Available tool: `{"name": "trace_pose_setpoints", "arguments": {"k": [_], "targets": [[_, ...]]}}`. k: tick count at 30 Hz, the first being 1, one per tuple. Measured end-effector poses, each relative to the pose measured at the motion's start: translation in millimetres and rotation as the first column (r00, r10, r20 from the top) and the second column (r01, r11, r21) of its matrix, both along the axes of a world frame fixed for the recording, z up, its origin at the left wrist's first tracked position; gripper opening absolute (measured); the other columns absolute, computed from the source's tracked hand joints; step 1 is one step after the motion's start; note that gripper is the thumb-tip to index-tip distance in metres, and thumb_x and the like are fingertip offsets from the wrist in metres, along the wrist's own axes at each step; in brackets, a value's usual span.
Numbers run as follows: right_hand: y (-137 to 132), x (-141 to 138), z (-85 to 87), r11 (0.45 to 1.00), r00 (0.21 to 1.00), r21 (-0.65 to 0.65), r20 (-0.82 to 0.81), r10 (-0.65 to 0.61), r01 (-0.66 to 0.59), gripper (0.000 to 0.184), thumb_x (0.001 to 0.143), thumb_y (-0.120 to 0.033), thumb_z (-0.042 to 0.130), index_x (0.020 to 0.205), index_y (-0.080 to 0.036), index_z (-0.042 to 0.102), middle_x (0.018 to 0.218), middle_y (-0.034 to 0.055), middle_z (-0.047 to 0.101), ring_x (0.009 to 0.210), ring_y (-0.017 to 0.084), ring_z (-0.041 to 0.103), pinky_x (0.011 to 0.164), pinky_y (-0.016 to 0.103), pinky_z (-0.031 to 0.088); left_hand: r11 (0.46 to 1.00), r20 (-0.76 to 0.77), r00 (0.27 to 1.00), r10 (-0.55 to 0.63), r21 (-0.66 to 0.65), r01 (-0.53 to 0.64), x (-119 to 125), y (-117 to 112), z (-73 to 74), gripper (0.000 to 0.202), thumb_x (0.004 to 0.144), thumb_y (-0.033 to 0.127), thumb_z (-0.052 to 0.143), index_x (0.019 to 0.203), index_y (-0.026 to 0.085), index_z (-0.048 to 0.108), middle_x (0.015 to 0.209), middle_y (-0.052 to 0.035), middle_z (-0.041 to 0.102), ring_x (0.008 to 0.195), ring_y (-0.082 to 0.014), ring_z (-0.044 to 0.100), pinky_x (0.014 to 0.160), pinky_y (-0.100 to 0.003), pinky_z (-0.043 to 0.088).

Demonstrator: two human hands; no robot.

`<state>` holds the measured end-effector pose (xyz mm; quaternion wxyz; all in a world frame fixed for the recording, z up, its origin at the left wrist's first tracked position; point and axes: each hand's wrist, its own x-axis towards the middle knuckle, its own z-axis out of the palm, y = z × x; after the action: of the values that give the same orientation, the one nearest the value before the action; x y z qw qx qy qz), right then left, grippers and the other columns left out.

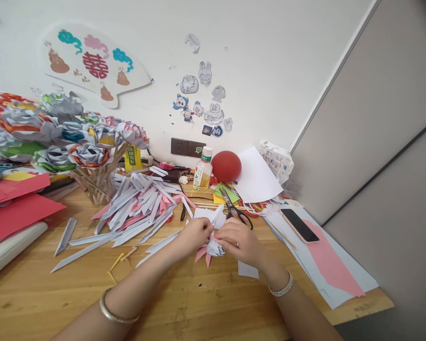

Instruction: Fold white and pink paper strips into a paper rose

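Observation:
Both hands meet over a partly assembled paper flower (216,248) of white folded strips with a few pink pieces below. The fingertips of my left hand (193,237) pinch it from the left. Opposite, my right hand (240,240) has its fingers curled and closed on the flower's right side. White folded paper stands up just behind the fingertips. Black-handled scissors (230,201) lie right beyond my right hand. To the left spreads a heap of white and pink folded paper strips (138,201). My fingers hide part of the flower.
Finished paper flowers (92,156) stand in a bundle at the left, near red paper (17,213). A bottle (203,170) and red balloon (226,166) stand at the back. A phone (300,225) lies on paper sheets at the right, beside a grey panel (383,118).

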<state>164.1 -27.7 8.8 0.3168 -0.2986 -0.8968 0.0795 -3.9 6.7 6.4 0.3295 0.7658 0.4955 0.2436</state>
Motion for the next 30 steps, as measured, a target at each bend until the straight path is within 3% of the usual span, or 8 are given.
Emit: {"name": "trace_pose_setpoints", "arguments": {"k": [3,9,11,16,25,30], "targets": [[-2,-3,-0.4,0.997,0.998,-0.052,-0.042,-0.054,0.052,0.018,0.083,-0.029,0.049,0.095,-0.021,0.060,0.090,0.0061,0.064,0.088,0.019,0.054,0.077,0.034,0.043,1.000,0.016,1.000,-0.003,0.003,0.003,-1,0,1.5,0.023,0.071,0.032,0.037,0.053,0.019,0.041,0.052,0.0028,0.045,0.052,-0.0131,0.043,0.049,-0.023,0.030],[1,-4,-6.3,0.998,0.997,0.038,-0.067,0.043,-0.041,0.012,0.082,-0.023,0.049,0.082,-0.021,0.061,0.084,0.0057,0.065,0.080,0.017,0.055,0.074,0.033,0.043,1.000,0.032,1.000,0.000,0.002,0.000,-1,2,-1.5,0.023,0.072,0.032,0.036,0.053,0.019,0.039,0.054,0.0026,0.045,0.052,-0.0126,0.041,0.049,-0.023,0.029],[0,-4,-5.2,0.999,0.996,0.031,-0.086,0.023,-0.020,0.014,0.082,-0.023,0.048,0.077,-0.021,0.061,0.079,0.0049,0.065,0.077,0.017,0.055,0.072,0.032,0.043,1.000,0.034,0.999,-0.009,0.007,0.009,0,1,-1.9,0.024,0.073,0.032,0.036,0.053,0.020,0.038,0.053,0.0029,0.044,0.052,-0.0126,0.040,0.049,-0.023,0.029],[-4,-7,-3.5,0.991,0.981,-0.049,-0.148,-0.128,0.121,0.018,0.083,-0.028,0.047,0.094,-0.020,0.059,0.080,0.0049,0.062,0.079,0.017,0.054,0.074,0.033,0.043,0.999,0.030,0.999,-0.033,0.003,0.033,1,-2,1.0,0.021,0.072,0.030,0.036,0.054,0.020,0.039,0.054,0.0029,0.045,0.054,-0.0134,0.041,0.050,-0.023,0.029],[1,-5,-14.1,0.990,1.000,0.136,0.005,0.024,-0.024,0.017,0.082,-0.022,0.048,0.092,-0.017,0.061,0.088,0.0090,0.064,0.083,0.020,0.054,0.072,0.035,0.044,1.000,0.061,0.998,0.021,-0.007,-0.020,1,6,-12.8,0.023,0.073,0.029,0.036,0.052,0.020,0.034,0.051,0.0046,0.038,0.050,-0.0117,0.036,0.049,-0.023,0.028],[0,-9,-12.2,0.993,0.990,0.084,-0.120,-0.071,0.082,0.018,0.084,-0.021,0.045,0.095,-0.018,0.060,0.085,0.0065,0.063,0.081,0.018,0.054,0.074,0.035,0.044,1.000,0.096,0.995,-0.017,-0.016,0.018,-2,8,-11.8,0.023,0.074,0.034,0.034,0.056,0.019,0.038,0.054,0.0042,0.041,0.053,-0.0125,0.039,0.050,-0.023,0.031]]}}
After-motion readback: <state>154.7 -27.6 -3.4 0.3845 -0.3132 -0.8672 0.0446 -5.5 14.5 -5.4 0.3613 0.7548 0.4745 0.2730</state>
